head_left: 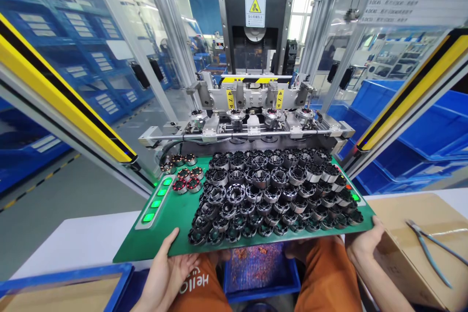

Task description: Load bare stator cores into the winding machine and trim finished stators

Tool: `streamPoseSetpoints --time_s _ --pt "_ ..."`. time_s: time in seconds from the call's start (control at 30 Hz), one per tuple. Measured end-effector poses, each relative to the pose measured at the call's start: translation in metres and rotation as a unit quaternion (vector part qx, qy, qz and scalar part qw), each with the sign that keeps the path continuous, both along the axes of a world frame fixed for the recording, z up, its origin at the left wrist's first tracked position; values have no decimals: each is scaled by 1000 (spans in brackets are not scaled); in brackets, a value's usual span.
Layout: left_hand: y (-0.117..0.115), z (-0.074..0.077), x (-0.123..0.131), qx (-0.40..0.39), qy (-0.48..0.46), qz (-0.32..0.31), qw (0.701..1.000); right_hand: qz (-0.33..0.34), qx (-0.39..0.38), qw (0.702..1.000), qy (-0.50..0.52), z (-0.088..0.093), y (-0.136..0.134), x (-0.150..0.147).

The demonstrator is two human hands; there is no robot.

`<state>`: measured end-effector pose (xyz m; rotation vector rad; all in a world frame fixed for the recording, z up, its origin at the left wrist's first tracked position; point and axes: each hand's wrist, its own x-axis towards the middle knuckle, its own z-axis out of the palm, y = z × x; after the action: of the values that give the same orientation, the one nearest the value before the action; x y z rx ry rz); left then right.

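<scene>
My left hand is at the front edge of a green worktop, palm up. Its thumb reaches over the edge and its fingers lie apart below it, holding no loose part. At the worktop's front right corner, my right hand grips the edge, with most of its fingers hidden underneath. Between the hands, many dark ring-shaped motor stator cores stand in crowded, partly stacked rows. Several copper-wound stators with red details sit in a small group at the back left.
Behind the worktop stands a machine with a row of fixtures. Green-lit buttons line the left side. Yellow-black posts flank the station. Pliers lie on a cardboard box at right. A blue bin sits below, between my knees.
</scene>
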<state>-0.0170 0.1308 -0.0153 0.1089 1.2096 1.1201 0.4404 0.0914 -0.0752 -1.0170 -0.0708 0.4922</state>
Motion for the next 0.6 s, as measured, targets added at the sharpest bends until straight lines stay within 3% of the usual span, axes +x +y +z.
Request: streamPoseSetpoints --time_s 0.1,0.6 --pt "0 1 1 2 3 1 1000 -32 -27 999 5 6 1 -4" --pt "0 -2 0 5 5 2 1000 -13 -32 999 14 11 -1 -9"
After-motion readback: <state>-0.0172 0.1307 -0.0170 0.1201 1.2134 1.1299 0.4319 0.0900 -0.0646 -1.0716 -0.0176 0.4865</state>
